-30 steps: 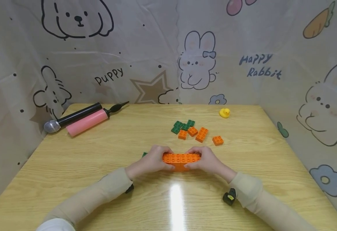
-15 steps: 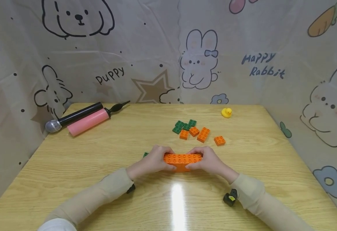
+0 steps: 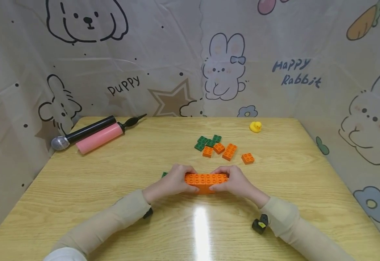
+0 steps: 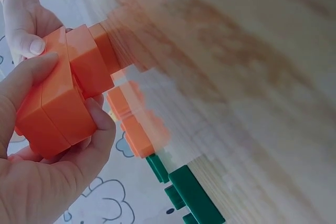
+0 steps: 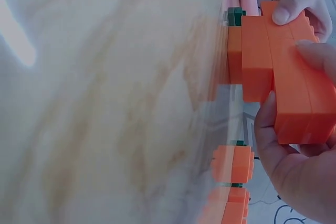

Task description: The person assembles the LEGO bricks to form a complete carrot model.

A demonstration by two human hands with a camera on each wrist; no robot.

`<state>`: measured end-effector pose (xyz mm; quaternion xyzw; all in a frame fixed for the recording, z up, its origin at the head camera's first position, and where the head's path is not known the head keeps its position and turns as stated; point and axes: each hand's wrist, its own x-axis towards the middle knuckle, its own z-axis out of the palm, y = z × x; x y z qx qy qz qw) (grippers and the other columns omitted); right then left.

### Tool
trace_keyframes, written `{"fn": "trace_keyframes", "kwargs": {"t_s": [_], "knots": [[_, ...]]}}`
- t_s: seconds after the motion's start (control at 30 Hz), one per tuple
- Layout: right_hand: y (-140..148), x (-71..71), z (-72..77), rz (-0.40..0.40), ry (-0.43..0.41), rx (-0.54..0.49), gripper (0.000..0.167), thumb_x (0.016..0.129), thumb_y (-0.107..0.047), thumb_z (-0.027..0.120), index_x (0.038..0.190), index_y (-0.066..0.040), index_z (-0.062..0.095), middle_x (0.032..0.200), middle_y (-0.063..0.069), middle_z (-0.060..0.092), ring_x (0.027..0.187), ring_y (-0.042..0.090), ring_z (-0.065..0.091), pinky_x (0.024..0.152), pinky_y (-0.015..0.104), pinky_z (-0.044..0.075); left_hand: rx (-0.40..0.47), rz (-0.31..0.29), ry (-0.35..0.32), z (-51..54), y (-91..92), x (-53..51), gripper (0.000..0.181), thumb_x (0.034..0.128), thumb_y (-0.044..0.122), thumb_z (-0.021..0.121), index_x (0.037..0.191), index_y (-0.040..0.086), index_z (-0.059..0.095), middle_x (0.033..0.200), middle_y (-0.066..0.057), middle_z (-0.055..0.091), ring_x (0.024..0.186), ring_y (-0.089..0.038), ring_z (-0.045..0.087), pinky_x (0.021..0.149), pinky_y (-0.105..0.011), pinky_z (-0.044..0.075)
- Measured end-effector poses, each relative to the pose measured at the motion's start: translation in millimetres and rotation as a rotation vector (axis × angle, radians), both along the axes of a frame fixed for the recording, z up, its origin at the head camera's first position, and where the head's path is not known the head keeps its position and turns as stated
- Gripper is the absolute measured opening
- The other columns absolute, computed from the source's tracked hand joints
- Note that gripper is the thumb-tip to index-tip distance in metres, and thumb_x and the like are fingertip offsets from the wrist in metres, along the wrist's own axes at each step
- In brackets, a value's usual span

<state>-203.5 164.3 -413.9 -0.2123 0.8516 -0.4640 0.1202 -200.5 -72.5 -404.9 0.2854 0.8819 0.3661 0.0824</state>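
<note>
Balance is likely explaining why your left hand (image 3: 178, 179) and right hand (image 3: 234, 179) are pinching both ends of the orange brick build (image 3: 205, 183), its wide top (image 5: 291, 77) sitting over that narrower base (image 5: 234, 59) on the table (image 3: 111, 174).

A cartoon-printed curtain (image 3: 176, 47) and a toy duck (image 3: 255, 127) suggest a play corner

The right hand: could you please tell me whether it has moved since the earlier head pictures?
No; against the yellow duck in the head view, the right hand shows no clear shift in any direction.
</note>
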Motion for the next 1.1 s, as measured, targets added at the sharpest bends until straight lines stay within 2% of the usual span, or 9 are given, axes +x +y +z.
{"fn": "trace_keyframes", "kwargs": {"t_s": [0.27, 0.87, 1.1], "knots": [[1.3, 0.8, -3.4, 0.007, 0.048, 0.050, 0.037, 0.076, -0.022, 0.082, 0.107, -0.008, 0.068, 0.103, 0.006, 0.068, 0.087, 0.014, 0.058, 0.078, 0.028, 0.049, -0.001, -0.001, -0.001, 0.3, 1.3, -0.5, 0.035, 0.0729, 0.018, 0.084, 0.100, 0.003, 0.069, 0.095, -0.006, 0.070, 0.078, -0.009, 0.059, 0.070, -0.023, 0.050], [1.3, 3.0, -3.4, 0.005, 0.014, 0.016, 0.040, 0.077, -0.022, 0.081, 0.111, -0.007, 0.066, 0.107, 0.009, 0.067, 0.089, 0.015, 0.058, 0.077, 0.027, 0.049, -0.010, 0.008, -0.031, 1.3, 1.0, 0.3, 0.034, 0.0732, 0.018, 0.084, 0.100, 0.003, 0.068, 0.095, -0.006, 0.070, 0.079, -0.009, 0.058, 0.070, -0.024, 0.050], [1.1, 3.1, -3.4, 0.006, -0.003, 0.004, 0.042, 0.077, -0.023, 0.081, 0.112, -0.006, 0.065, 0.108, 0.010, 0.066, 0.089, 0.016, 0.058, 0.077, 0.027, 0.050, -0.020, 0.009, -0.032, 2.2, 0.0, 0.7, 0.036, 0.0741, 0.018, 0.083, 0.102, 0.002, 0.068, 0.099, -0.008, 0.070, 0.083, -0.011, 0.060, 0.074, -0.026, 0.051]]}}
